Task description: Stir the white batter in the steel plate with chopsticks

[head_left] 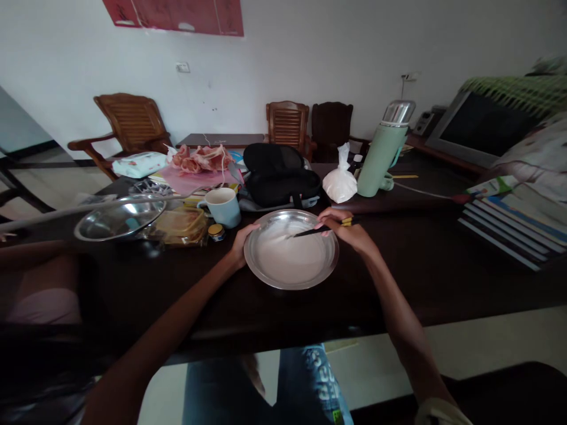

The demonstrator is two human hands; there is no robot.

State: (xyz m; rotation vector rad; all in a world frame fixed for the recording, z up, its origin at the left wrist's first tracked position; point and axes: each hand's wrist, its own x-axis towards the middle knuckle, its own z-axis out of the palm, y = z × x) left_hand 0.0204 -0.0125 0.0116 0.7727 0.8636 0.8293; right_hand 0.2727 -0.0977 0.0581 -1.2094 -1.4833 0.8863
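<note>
A round metal basin (pixel 249 260) stands at the dark table's front edge, holding a pale, milky mixture (pixel 290 257). My left hand (pixel 241 243) grips the basin's left rim, its fingers partly hidden by the wall. Over the right rim, my right hand (pixel 340 226) is closed around black chopsticks (pixel 310 230) with yellow-banded ends. Their tips reach into the mixture near its middle. Behind the basin to the right sits a tied plastic bag of white powder (pixel 340 183).
Left of the basin are a light blue mug (pixel 225 209), a small yellow-lidded jar (pixel 217 231), plastic food boxes (pixel 181 224) and an empty metal bowl (pixel 106 227). Behind stand a black bag (pixel 279 177) and a green thermos (pixel 376 159). Books (pixel 516 227) are stacked right. Someone's leg (pixel 46 283) shows left.
</note>
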